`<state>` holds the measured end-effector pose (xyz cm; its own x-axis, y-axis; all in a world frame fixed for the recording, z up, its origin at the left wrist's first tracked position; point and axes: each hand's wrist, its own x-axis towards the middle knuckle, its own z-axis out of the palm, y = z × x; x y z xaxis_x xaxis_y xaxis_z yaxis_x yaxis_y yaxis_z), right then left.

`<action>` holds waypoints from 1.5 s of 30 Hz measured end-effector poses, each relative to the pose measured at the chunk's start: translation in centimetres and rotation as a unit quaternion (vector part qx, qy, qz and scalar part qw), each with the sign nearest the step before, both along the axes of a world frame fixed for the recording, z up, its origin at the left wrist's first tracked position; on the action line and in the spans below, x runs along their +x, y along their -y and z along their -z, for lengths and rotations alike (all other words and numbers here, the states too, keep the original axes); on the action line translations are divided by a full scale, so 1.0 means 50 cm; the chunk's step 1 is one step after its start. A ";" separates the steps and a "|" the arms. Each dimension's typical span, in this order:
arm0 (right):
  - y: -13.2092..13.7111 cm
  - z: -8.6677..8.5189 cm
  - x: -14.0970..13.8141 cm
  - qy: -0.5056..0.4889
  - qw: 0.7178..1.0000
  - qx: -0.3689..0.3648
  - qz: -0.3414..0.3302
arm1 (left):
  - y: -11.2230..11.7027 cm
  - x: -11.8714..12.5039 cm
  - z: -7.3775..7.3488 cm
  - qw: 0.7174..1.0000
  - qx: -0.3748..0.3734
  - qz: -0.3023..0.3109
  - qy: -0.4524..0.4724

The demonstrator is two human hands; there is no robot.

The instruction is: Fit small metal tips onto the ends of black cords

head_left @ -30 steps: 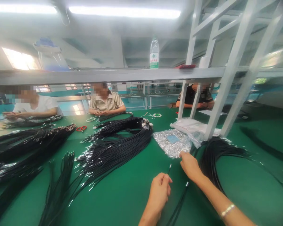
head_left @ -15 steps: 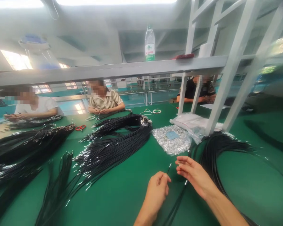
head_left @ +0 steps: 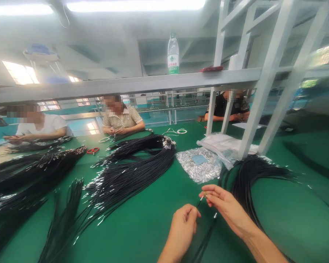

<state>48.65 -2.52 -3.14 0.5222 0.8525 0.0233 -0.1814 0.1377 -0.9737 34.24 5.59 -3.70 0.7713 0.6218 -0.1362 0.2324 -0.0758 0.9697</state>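
Note:
My left hand (head_left: 183, 226) pinches a thin black cord (head_left: 199, 201) whose metal-tipped end points up and right. My right hand (head_left: 227, 208) holds a tiny silver metal part (head_left: 204, 196) between thumb and fingertips, right at that cord tip. A second metal-tipped cord end (head_left: 215, 216) lies on the green table (head_left: 142, 226) just below my right hand. A bag of small silver parts (head_left: 199, 164) lies just beyond my hands.
Big bundles of black cords (head_left: 131, 168) cover the table's middle and left; another bundle (head_left: 249, 175) lies at the right. Red scissors (head_left: 92, 150) lie farther back. Three people work across the table. A white frame leg (head_left: 252, 120) and a shelf with a bottle (head_left: 173, 56) stand ahead.
My right hand has drawn back from the bag of silver parts with a small part and brought it to the cord tip in my left hand. The view shifted slightly.

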 end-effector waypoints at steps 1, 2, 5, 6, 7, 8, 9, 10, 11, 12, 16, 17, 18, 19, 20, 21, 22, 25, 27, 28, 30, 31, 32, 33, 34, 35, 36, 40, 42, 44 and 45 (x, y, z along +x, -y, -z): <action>0.000 -0.001 0.000 0.009 1.000 0.000 -0.004 | 0.000 0.000 0.000 1.000 0.004 0.001 -0.002; 0.000 -0.003 0.000 0.018 1.000 -0.002 -0.008 | 0.000 -0.001 -0.001 1.000 0.008 0.003 -0.003; 0.003 -0.007 -0.002 0.054 0.998 -0.013 -0.022 | 0.001 -0.001 0.000 1.000 0.020 0.007 -0.008; 0.004 -0.008 -0.002 0.067 0.997 -0.017 -0.024 | 0.001 -0.001 0.000 1.000 0.024 0.010 -0.009; 0.006 -0.010 -0.003 0.081 0.996 -0.021 -0.026 | 0.002 0.000 0.000 1.000 0.028 0.011 -0.009; 0.006 -0.011 -0.003 0.097 0.995 -0.025 -0.028 | 0.003 0.000 0.001 0.999 0.032 0.012 -0.009; 0.007 -0.012 -0.003 0.114 0.993 -0.031 -0.032 | 0.004 0.001 0.002 0.999 0.037 0.012 -0.009; 0.008 -0.013 -0.003 0.132 0.990 -0.037 -0.037 | 0.004 0.001 0.004 0.999 0.043 0.012 -0.009; 0.009 -0.013 -0.002 0.150 0.987 -0.043 -0.046 | 0.004 0.002 0.006 0.999 0.049 0.012 -0.008; 0.010 -0.013 -0.001 0.168 0.983 -0.046 -0.057 | 0.004 0.002 0.008 0.998 0.054 0.011 -0.008; 0.019 -0.015 0.008 0.217 0.971 -0.051 -0.089 | 0.002 0.000 0.014 0.997 0.071 0.009 -0.005; 0.021 -0.016 0.011 0.217 0.969 -0.057 -0.098 | 0.002 -0.001 0.014 0.997 0.075 0.009 -0.005; 0.023 -0.018 0.013 0.214 0.969 -0.065 -0.107 | 0.002 -0.002 0.013 0.997 0.081 0.012 -0.006; 0.025 -0.020 0.015 0.207 0.969 -0.073 -0.117 | 0.002 -0.003 0.012 0.996 0.090 0.016 -0.008; 0.026 -0.022 0.016 0.200 0.969 -0.080 -0.124 | 0.004 -0.004 0.009 0.994 0.102 0.020 -0.012; 0.027 -0.023 0.017 0.194 0.969 -0.086 -0.128 | 0.005 -0.005 0.006 0.993 0.116 0.024 -0.016; 0.027 -0.024 0.017 0.191 0.969 -0.090 -0.127 | 0.007 -0.006 0.003 0.991 0.130 0.028 -0.021; 0.026 -0.026 0.013 0.204 0.968 -0.094 -0.116 | 0.011 -0.008 -0.004 0.987 0.157 0.034 -0.028; 0.026 -0.028 0.010 0.204 0.967 -0.092 -0.118 | 0.012 -0.009 -0.006 0.985 0.163 0.039 -0.025; 0.026 -0.030 0.009 0.200 0.968 -0.091 -0.124 | 0.013 -0.009 -0.006 0.985 0.166 0.040 -0.023; 0.026 -0.032 0.006 0.178 0.971 -0.091 -0.130 | 0.012 -0.010 -0.004 0.985 0.166 0.037 -0.018; 0.025 -0.033 0.004 0.159 0.975 -0.089 -0.124 | 0.011 -0.010 -0.003 0.987 0.155 0.035 -0.014; 0.025 -0.032 0.002 0.134 0.981 -0.085 -0.112 | 0.010 -0.009 -0.002 0.990 0.133 0.034 -0.009; 0.024 -0.030 -0.001 0.105 0.987 -0.078 -0.093 | 0.009 -0.009 -0.001 0.994 0.107 0.033 -0.004; 0.023 -0.027 -0.003 0.072 0.992 -0.073 -0.076 | 0.008 -0.008 0.000 0.996 0.080 0.033 0.000; 0.021 -0.024 -0.006 0.037 0.995 -0.067 -0.062 | 0.006 -0.007 0.000 0.998 0.056 0.033 0.003; 0.019 -0.020 -0.009 0.003 0.997 -0.062 -0.055 | 0.005 -0.007 0.000 0.999 0.040 0.034 0.004; 0.007 -0.003 -0.020 -0.133 0.989 -0.039 -0.041 | 0.001 -0.006 -0.002 0.999 0.011 0.029 0.010; -0.001 0.004 -0.029 -0.181 0.982 -0.032 -0.035 | 0.000 -0.007 0.000 1.000 0.002 0.024 0.015; -0.009 0.010 -0.043 -0.188 0.980 -0.029 -0.054 | -0.001 -0.006 0.004 1.000 -0.006 0.016 0.020; -0.012 0.012 -0.051 -0.172 0.983 -0.027 -0.063 | -0.001 -0.006 0.006 1.000 -0.010 0.011 0.022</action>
<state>46.11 -1.91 -3.74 0.3805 0.9064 -0.1832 -0.5142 0.0427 -0.8566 33.96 5.66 -4.02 0.7909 0.6012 -0.1141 0.1874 -0.0604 0.9804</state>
